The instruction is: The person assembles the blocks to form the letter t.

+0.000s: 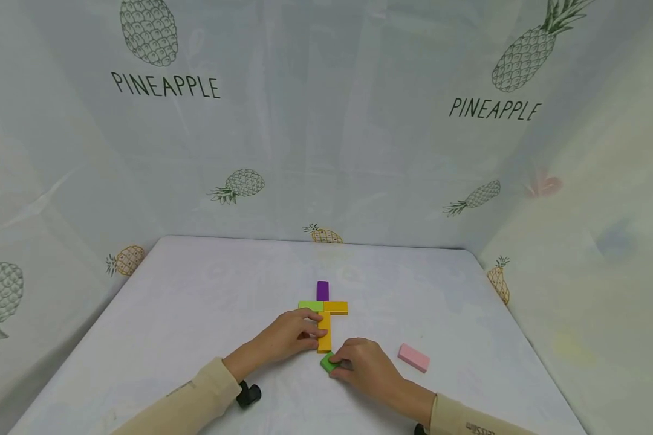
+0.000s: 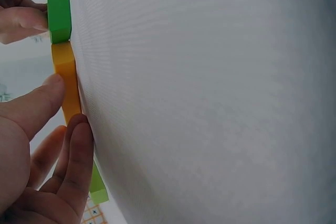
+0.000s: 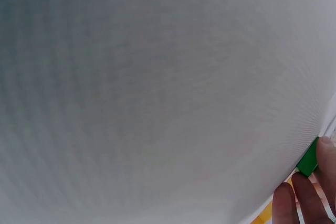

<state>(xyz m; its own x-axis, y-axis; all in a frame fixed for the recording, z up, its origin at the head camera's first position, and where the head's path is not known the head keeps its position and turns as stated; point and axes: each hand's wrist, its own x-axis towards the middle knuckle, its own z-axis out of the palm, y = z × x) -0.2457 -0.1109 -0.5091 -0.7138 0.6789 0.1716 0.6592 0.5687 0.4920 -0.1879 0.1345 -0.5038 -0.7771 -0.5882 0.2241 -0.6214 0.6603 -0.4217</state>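
A bright green block [image 1: 329,362] sits at the near end of an upright yellow block [image 1: 324,344]. My right hand [image 1: 367,365] pinches the green block [image 2: 59,14] between thumb and fingers, close to the table. My left hand [image 1: 291,335] holds the yellow block [image 2: 65,66] from its left side, thumb and fingertips along it. Beyond that block lie a light green block [image 1: 307,305] and a second yellow block [image 1: 337,308], end to end crosswise. A purple block [image 1: 323,290] stands lengthwise past them. In the right wrist view, fingers partly cover the green block [image 3: 308,158].
A pink block [image 1: 413,357] lies apart on the white tabletop [image 1: 207,302], right of my right hand. Curtains with pineapple prints [image 1: 326,151] hang behind and beside the table. A black wrist device [image 1: 248,395] shows under the left sleeve.
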